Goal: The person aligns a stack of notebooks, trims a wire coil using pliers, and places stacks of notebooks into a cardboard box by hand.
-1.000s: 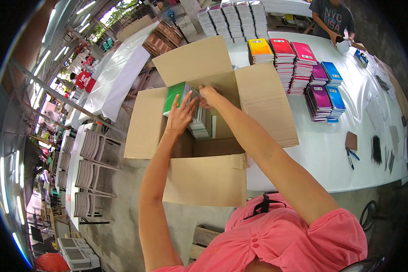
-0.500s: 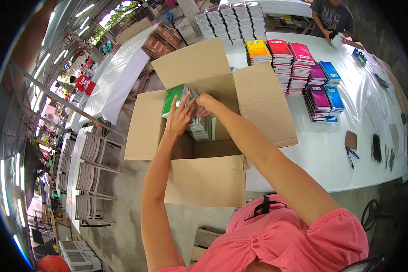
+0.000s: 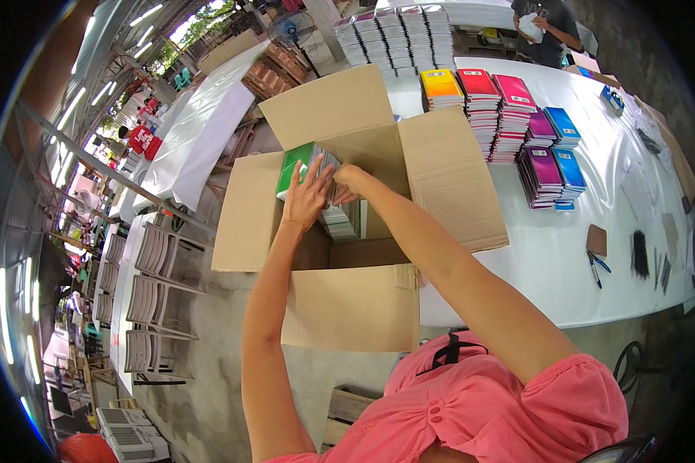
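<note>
An open cardboard box [image 3: 354,309] stands in front of me with its flaps folded outward. Inside it, towards the left wall, is a tall stack of notebooks [image 3: 340,224] with a green cover [image 3: 289,171] on top. My left hand [image 3: 307,199] rests on the top of this stack, its fingers stretched and apart. Close beside it, at the stack's right edge, my right hand [image 3: 350,184] has its fingers curled in against the notebooks. Whatever those fingertips pinch is hidden.
The white table [image 3: 502,285] on the right carries yellow [image 3: 442,86], red [image 3: 477,83], pink [image 3: 513,92], purple [image 3: 543,166] and blue notebooks [image 3: 569,166]. Pliers [image 3: 597,266] lie near its front. Wrapped stacks [image 3: 398,42] stand behind; a person [image 3: 546,35] holds something white at the far right.
My hands stay almost in place on the stack, the right one shifting only slightly. The person at the back right has moved left and upright, raising the white thing.
</note>
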Motion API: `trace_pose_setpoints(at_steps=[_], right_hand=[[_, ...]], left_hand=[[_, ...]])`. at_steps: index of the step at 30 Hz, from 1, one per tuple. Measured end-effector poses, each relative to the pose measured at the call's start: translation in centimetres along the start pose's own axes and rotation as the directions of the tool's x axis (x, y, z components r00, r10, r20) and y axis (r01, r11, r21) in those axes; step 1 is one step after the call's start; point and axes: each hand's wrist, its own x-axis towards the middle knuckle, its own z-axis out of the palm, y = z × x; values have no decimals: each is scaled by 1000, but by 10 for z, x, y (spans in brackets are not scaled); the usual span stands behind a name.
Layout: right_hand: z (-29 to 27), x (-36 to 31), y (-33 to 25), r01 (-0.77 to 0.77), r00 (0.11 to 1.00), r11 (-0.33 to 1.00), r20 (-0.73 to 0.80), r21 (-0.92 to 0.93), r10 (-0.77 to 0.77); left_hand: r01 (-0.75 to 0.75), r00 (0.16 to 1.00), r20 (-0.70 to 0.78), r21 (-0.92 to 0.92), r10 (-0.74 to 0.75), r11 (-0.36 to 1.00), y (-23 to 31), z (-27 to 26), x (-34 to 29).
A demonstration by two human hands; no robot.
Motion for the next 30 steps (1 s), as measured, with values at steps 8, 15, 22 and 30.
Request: trace_pose_setpoints(at_steps=[8,15,22,30], right_hand=[[11,-14,-6,4,982,1000,-191,-18,-7],[13,-17,-7,-32,960,993,-280,-114,-1],[5,-21,-7,-23,979,990,-203,-142,-6],[7,-16,-4,-26,985,999,-172,-22,22]], left_hand=[[18,1000,-19,-1,-18,1000,0,2,-11],[-22,999,36,45,21,999,3,6,-13],[-35,999,20,66,34,997,3,5,-11],[-16,999,-41,45,18,999,0,5,-7]])
